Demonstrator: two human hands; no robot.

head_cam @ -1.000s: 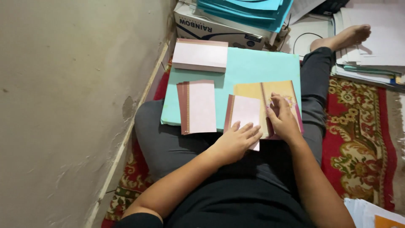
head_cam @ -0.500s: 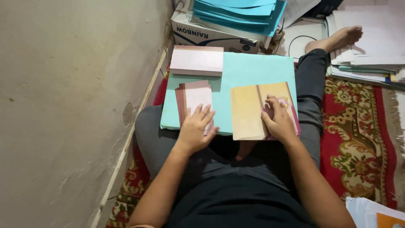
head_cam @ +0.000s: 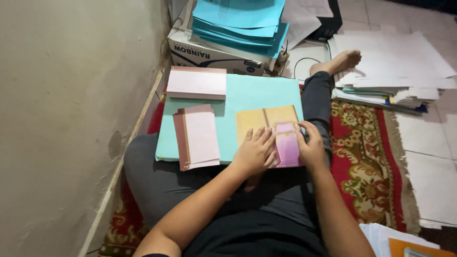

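Landmark: the turquoise board point(head_cam: 257, 90) resting flat across your lap.

- Tan booklet point(head_cam: 266, 119) — lies open on the board's near right part, its centre fold running away from you; a pink card point(head_cam: 287, 143) sits on its near right page.
- Your left hand point(head_cam: 254, 152) — palm down, fingers spread and pressed flat on the booklet's near left page, just beside the pink card's left edge.
- Your right hand point(head_cam: 312, 148) — at the board's right edge, fingers curled onto the pink card's right side; whether they pinch it or only press it down cannot be told.
- Stack of pink sheets with a brown spine strip point(head_cam: 197, 138) — on the board's near left part, well apart from both hands.
- Second pink stack point(head_cam: 196, 83) — over the board's far left corner.
- Cardboard box point(head_cam: 214, 52) topped with blue folders point(head_cam: 240, 21) — just beyond the board's far edge.
- Piles of white paper point(head_cam: 395, 66) — on the floor, right of the board.
- Red patterned rug point(head_cam: 366, 162) — under you, showing right of the board.
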